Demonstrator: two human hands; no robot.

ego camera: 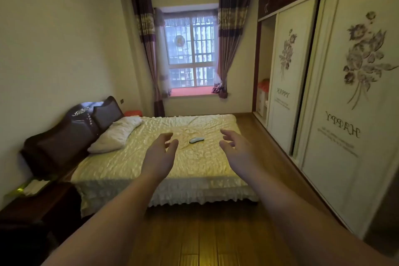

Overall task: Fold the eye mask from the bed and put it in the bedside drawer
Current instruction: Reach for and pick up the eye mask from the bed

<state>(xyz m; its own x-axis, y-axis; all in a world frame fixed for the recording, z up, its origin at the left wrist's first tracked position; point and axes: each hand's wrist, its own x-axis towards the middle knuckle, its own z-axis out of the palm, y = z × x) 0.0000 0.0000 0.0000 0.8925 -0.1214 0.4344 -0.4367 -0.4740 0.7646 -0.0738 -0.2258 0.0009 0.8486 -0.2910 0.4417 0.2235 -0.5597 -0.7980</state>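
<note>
Reaching hands, left [160,153] and right [234,150], spread empty; eye mask [196,139] on bed [151,164], pillow [117,136] well left.

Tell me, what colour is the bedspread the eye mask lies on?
Pale yellow, with a crinkled, quilted texture: the bedspread shows in the head view, under the eye mask.

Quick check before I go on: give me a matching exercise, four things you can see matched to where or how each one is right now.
Things:
1. eye mask
2. white pillow
3. left hand
4. wardrobe

Places or states:
A. against the dark headboard end of the bed
B. along the right wall, flower-printed sliding doors
C. lying unfolded mid-bed on the yellow bedspread
D. open, empty, stretched toward the bed

Pairs: 1-C, 2-A, 3-D, 4-B
</note>
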